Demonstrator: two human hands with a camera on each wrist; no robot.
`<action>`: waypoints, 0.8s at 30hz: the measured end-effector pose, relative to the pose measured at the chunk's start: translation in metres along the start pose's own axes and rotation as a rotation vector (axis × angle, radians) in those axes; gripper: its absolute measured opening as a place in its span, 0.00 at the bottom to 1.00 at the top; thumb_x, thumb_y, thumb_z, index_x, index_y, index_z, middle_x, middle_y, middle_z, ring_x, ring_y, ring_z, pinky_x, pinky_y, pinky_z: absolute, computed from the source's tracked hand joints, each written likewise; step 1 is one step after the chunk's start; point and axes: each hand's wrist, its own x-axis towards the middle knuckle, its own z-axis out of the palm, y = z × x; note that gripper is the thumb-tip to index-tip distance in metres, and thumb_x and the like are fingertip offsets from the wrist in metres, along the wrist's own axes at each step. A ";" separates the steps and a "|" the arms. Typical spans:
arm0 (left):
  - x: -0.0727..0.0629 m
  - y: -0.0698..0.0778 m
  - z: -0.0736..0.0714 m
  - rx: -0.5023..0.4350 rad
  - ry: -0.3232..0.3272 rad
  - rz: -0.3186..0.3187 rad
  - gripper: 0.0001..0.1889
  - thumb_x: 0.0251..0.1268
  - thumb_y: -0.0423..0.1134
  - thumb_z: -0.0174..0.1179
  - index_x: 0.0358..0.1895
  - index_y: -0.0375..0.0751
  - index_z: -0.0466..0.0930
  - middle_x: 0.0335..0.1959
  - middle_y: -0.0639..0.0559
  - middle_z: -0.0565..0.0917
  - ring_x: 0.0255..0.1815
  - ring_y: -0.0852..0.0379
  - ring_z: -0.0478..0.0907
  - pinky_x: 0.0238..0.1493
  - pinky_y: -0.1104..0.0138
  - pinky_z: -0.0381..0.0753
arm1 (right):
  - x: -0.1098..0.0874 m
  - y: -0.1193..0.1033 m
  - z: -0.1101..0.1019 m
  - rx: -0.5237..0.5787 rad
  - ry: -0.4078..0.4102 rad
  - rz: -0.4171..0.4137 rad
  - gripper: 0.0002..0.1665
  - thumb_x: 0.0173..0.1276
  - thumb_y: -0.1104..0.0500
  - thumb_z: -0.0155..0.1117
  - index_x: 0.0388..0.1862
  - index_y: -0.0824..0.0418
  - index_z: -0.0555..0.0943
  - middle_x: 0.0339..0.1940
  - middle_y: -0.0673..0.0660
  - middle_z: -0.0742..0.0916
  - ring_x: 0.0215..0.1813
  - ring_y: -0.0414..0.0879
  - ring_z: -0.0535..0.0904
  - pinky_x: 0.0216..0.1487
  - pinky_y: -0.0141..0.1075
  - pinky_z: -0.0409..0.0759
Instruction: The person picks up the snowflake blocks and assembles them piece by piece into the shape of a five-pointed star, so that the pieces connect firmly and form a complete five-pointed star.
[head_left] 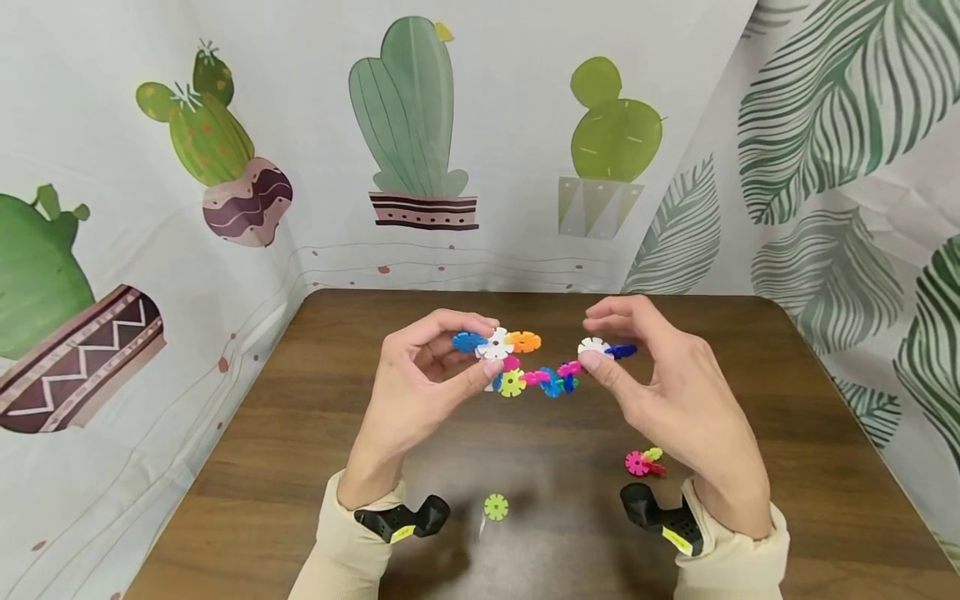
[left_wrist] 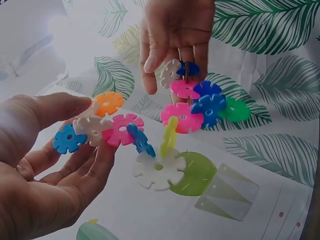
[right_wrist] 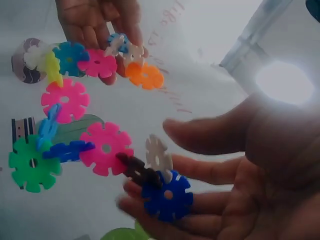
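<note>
A chain of interlocking notched plastic discs [head_left: 512,382] in several colours hangs between both hands above the table. My left hand [head_left: 427,375] pinches the chain's left end at a white disc [head_left: 496,343], with a blue and an orange disc beside it. At the other end, my right hand [head_left: 667,392] is around a white disc [right_wrist: 159,157] and a dark blue disc [right_wrist: 168,195]. In the right wrist view its fingers lie extended behind these discs. The thumb [right_wrist: 200,132] appears apart from them there, though it overlaps the white disc in the head view.
On the brown wooden table [head_left: 300,467], a loose light green disc [head_left: 496,507] lies near the front. A small joined cluster of pink, yellow and red discs [head_left: 637,463] lies beside the right forearm. A cloth printed with cacti and leaves [head_left: 510,150] hangs behind the table.
</note>
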 end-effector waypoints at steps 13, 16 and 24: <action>0.002 0.000 -0.004 -0.001 0.038 0.017 0.18 0.61 0.25 0.76 0.54 0.38 0.86 0.57 0.45 0.89 0.51 0.50 0.91 0.59 0.58 0.91 | 0.004 0.009 -0.008 0.108 -0.158 -0.063 0.26 0.68 0.69 0.76 0.61 0.51 0.81 0.54 0.41 0.91 0.55 0.32 0.88 0.55 0.21 0.82; 0.002 -0.001 -0.003 -0.013 0.024 0.002 0.18 0.61 0.26 0.76 0.54 0.38 0.86 0.57 0.45 0.89 0.50 0.50 0.91 0.57 0.58 0.92 | 0.006 0.011 -0.006 0.121 -0.177 -0.084 0.24 0.70 0.70 0.74 0.60 0.50 0.83 0.52 0.41 0.91 0.48 0.34 0.88 0.51 0.23 0.83; 0.002 0.000 -0.001 -0.024 0.032 -0.018 0.17 0.62 0.27 0.76 0.53 0.41 0.86 0.56 0.46 0.89 0.49 0.51 0.91 0.55 0.61 0.92 | 0.010 0.017 0.002 0.091 -0.283 -0.113 0.24 0.71 0.62 0.76 0.63 0.48 0.81 0.55 0.37 0.88 0.55 0.32 0.83 0.52 0.29 0.80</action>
